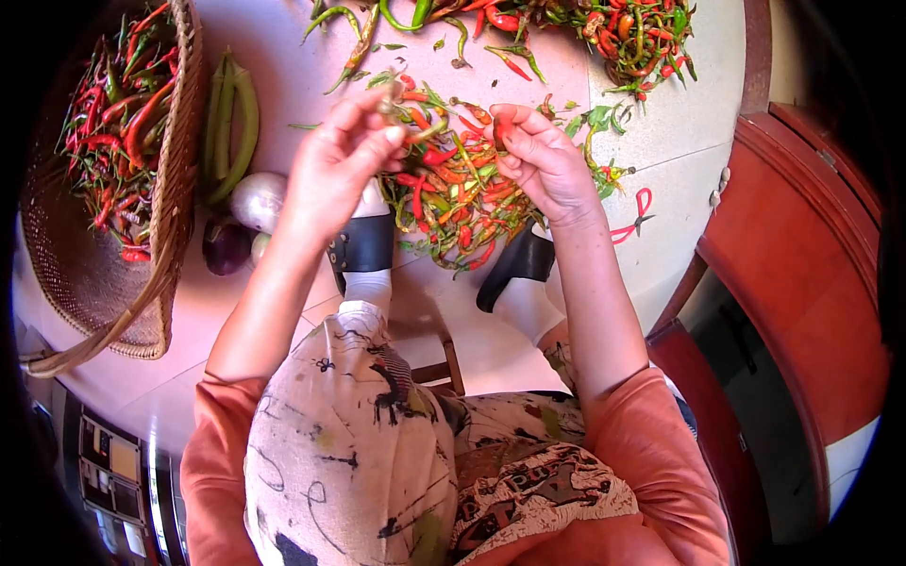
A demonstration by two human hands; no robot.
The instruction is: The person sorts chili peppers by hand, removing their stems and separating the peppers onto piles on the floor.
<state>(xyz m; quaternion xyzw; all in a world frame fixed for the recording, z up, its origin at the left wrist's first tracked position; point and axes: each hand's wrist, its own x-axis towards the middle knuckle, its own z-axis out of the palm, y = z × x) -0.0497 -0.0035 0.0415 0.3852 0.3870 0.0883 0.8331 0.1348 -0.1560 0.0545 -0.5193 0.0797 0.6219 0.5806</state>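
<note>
My left hand [344, 160] is raised over the chili pile with thumb and fingers pinched together. A yellow-green chili pepper [427, 133] shows at its thumb tip, along with a blurred brownish bit at the fingertips. To its right, my right hand [549, 165] pinches a dark red chili pepper [501, 130] between thumb and forefinger. Beneath both hands, a pile of red, green and orange chilies [462, 203] with leaves lies on the floor between my feet.
On the left stands a wicker basket [175, 203] holding red chilies [118, 123]. Beside it lie long ridged green vegetables [231, 123] and eggplants [260, 201]. Another chili heap [632, 42] is at the back. Red-handled scissors [632, 219] lie near reddish wooden furniture [793, 255].
</note>
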